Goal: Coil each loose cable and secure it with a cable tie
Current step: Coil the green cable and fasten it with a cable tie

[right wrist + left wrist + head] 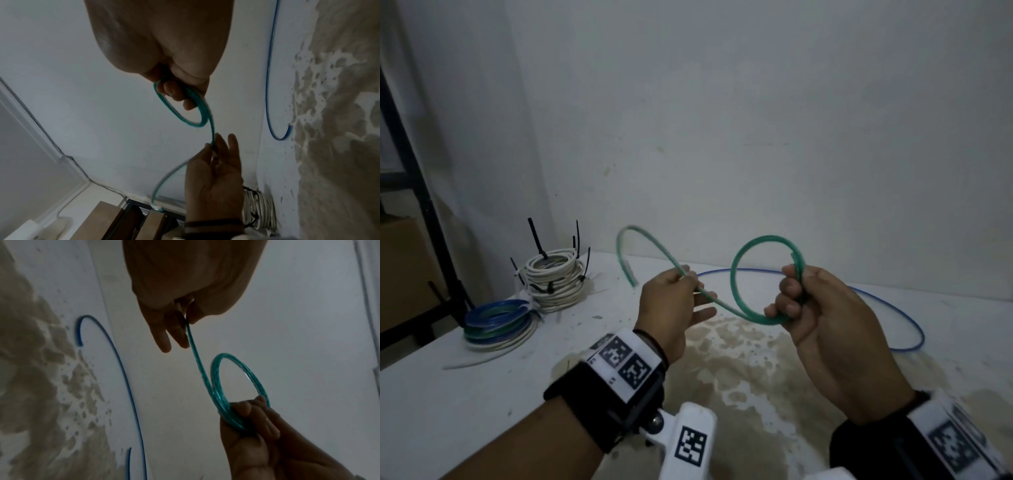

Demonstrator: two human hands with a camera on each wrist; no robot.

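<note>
Only right wrist view shows cardboard boxes (98,222).

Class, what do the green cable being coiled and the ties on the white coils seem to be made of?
Green cable: likely flexible plastic sheathing, glossy and slightly translucent; it bends smoothly into a loop. Ties: apparently stiff black plastic, matte; their tails stand straight up from the white coils.

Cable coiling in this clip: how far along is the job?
Done: white coils with black ties stand at the table's far left, beside a flatter blue, green and white stack. In hand: right hand grips the green cable's loop; left hand pinches its tail. Left: finish and tie it, then the loose blue cable.
</note>
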